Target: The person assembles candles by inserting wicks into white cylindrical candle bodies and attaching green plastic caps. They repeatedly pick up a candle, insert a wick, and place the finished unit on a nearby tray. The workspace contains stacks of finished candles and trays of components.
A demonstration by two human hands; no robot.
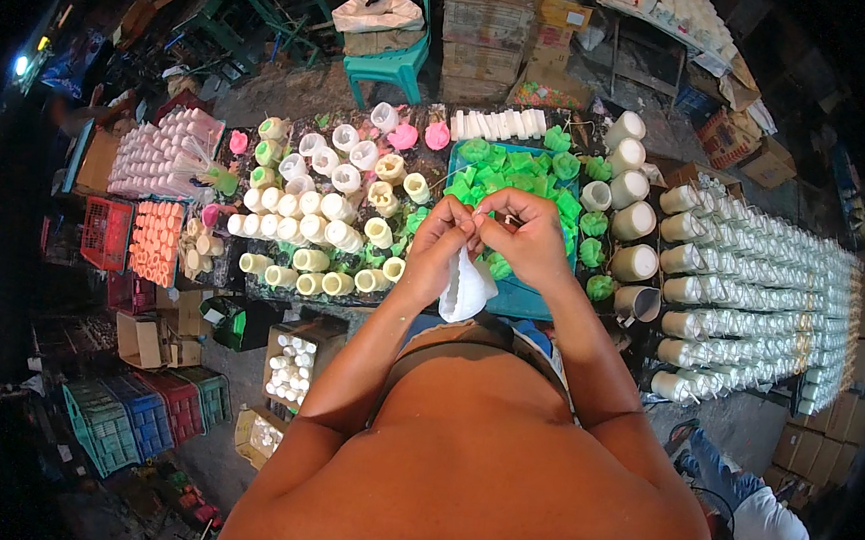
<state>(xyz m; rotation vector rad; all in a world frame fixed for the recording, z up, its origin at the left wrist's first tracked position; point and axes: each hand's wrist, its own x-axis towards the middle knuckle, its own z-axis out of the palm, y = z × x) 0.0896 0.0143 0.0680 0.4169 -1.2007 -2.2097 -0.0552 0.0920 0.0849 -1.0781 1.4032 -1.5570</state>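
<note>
Both hands meet over the near edge of the table, fingertips pinched close together. My left hand and my right hand are closed at the narrow top of a white, ridged, hollow piece, which looks like a soft mould. It hangs below the fingers, its wide end downward. Whether a thin wick or thread lies between the fingertips is too small to tell. Just beyond the hands, green wax chunks lie heaped on a blue tray.
Cream and white cylinders stand left of the tray. Right of it are green moulded pieces, large white cylinders, a metal cup and many rows of white candles. Crates sit lower left; another person is lower right.
</note>
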